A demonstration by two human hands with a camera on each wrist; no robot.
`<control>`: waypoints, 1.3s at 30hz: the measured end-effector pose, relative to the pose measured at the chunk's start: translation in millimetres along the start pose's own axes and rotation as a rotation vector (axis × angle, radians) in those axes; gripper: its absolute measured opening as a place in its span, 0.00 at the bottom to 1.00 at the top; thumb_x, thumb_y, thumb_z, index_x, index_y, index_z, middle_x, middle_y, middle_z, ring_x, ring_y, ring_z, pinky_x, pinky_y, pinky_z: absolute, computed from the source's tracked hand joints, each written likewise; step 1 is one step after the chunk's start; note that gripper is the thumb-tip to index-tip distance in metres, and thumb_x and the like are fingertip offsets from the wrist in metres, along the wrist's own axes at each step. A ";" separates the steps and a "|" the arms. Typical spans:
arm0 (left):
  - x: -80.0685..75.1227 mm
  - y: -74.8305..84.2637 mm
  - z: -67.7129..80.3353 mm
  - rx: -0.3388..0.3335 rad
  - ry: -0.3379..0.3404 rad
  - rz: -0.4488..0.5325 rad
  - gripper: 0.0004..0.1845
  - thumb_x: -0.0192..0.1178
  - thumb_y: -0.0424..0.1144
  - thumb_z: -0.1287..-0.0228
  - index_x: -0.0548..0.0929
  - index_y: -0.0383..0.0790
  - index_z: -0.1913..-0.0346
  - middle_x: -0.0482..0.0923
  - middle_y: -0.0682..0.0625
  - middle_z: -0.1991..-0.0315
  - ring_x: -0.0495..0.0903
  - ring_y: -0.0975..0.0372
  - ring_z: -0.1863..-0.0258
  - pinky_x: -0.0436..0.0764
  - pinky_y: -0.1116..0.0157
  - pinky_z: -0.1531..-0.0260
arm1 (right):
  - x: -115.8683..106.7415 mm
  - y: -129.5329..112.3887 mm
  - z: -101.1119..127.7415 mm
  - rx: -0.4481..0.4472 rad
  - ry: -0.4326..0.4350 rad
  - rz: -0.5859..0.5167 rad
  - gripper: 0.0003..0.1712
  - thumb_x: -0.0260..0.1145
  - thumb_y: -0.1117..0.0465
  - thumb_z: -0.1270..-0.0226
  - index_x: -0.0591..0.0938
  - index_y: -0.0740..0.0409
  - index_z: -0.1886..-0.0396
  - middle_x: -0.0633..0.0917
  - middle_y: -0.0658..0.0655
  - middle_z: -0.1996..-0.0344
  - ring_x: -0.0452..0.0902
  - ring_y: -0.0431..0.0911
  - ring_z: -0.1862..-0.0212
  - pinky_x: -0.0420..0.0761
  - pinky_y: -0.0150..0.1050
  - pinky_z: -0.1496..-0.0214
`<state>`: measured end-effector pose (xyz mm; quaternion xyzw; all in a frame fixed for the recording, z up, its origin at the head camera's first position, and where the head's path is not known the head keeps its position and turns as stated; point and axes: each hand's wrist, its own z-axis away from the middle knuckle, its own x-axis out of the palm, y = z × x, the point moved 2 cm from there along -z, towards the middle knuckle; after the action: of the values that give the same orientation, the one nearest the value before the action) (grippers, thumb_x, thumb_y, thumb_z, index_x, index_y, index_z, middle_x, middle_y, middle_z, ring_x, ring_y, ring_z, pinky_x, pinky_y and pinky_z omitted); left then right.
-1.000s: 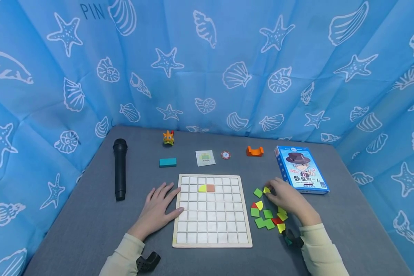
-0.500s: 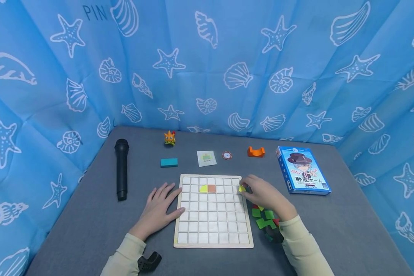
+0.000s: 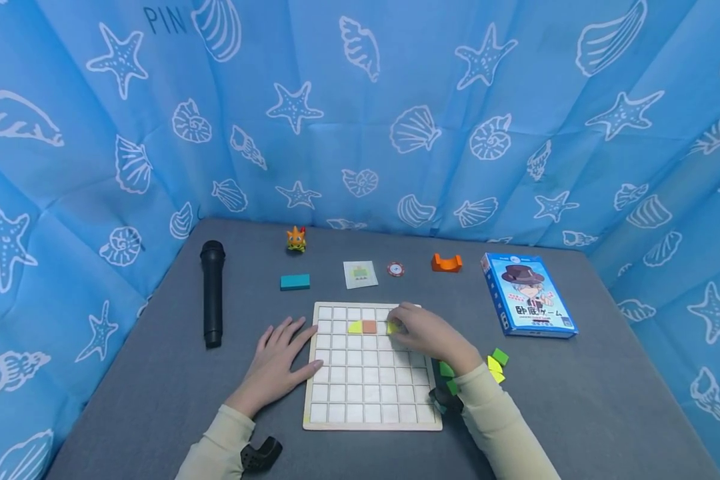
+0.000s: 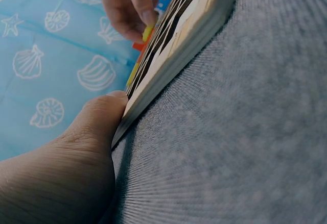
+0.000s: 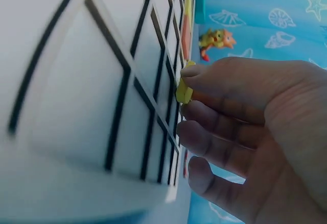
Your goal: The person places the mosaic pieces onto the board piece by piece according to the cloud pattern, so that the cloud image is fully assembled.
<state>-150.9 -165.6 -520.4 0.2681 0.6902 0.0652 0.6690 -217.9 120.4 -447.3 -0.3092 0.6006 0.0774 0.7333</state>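
Observation:
A white gridded board [image 3: 363, 395] with a wooden rim lies on the grey table. In its second row from the back sit a yellow tile [image 3: 355, 327] with a rounded corner and an orange-brown square tile [image 3: 369, 327], side by side. My right hand [image 3: 430, 335] is over the board's back right part, pinching another yellow tile [image 5: 184, 87] between thumb and fingertips, close to the grid surface. Fingers spread, my left hand [image 3: 278, 365] rests at the board's left edge; its thumb [image 4: 104, 113] touches the rim. Loose green tiles [image 3: 501, 357] and yellow tiles [image 3: 495, 371] lie right of the board, partly hidden by my right forearm.
Behind the board are a teal block [image 3: 295, 283], a printed card [image 3: 360, 275], a round chip [image 3: 395, 269], an orange holder [image 3: 447, 263] and a small toy figure [image 3: 296, 239]. A black microphone [image 3: 213, 293] lies left, a blue game box [image 3: 529, 295] right.
My right hand has taken a yellow tile from the loose pile and carried it left over the board, near the orange-brown tile. The left hand has stayed in place.

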 end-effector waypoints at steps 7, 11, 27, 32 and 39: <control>0.7 1.3 -0.7 0.008 -0.003 0.010 0.38 0.48 0.70 0.38 0.61 0.59 0.27 0.57 0.49 0.26 0.50 0.51 0.26 0.46 0.42 0.32 | 5.5 -3.4 -5.7 0.037 -0.007 -0.002 0.14 0.69 0.60 0.39 0.83 0.54 0.53 0.80 0.49 0.61 0.72 0.40 0.64 0.79 0.39 0.55; -0.2 2.4 -0.1 0.010 -0.002 0.018 0.38 0.49 0.69 0.38 0.62 0.59 0.27 0.56 0.49 0.26 0.49 0.51 0.26 0.46 0.42 0.32 | 5.6 -4.8 -6.3 0.033 -0.002 -0.006 0.14 0.69 0.61 0.38 0.83 0.54 0.51 0.81 0.49 0.59 0.73 0.41 0.62 0.79 0.39 0.52; -0.8 1.9 -0.4 0.002 0.006 -0.003 0.38 0.50 0.70 0.38 0.62 0.59 0.27 0.57 0.49 0.27 0.50 0.51 0.26 0.46 0.42 0.32 | 7.2 -8.5 -8.5 -0.014 0.002 0.001 0.14 0.68 0.61 0.37 0.83 0.55 0.52 0.81 0.51 0.60 0.75 0.41 0.62 0.80 0.41 0.54; -2.1 3.3 0.1 -0.004 0.011 -0.004 0.38 0.51 0.69 0.38 0.63 0.57 0.28 0.58 0.49 0.27 0.51 0.50 0.26 0.47 0.42 0.32 | 7.3 -10.2 -8.5 -0.009 -0.002 0.010 0.15 0.68 0.60 0.37 0.83 0.55 0.51 0.81 0.51 0.60 0.74 0.41 0.63 0.79 0.40 0.55; -2.4 3.5 0.2 -0.007 0.002 -0.003 0.38 0.51 0.68 0.38 0.63 0.58 0.28 0.58 0.49 0.27 0.50 0.51 0.26 0.46 0.42 0.32 | 6.5 -10.0 -6.9 0.005 -0.002 0.034 0.16 0.68 0.59 0.37 0.82 0.55 0.50 0.81 0.51 0.58 0.76 0.42 0.62 0.80 0.40 0.53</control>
<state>-149.8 -163.8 -516.8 0.2649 0.6910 0.0670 0.6693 -217.0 106.9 -450.3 -0.2972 0.6053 0.0884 0.7331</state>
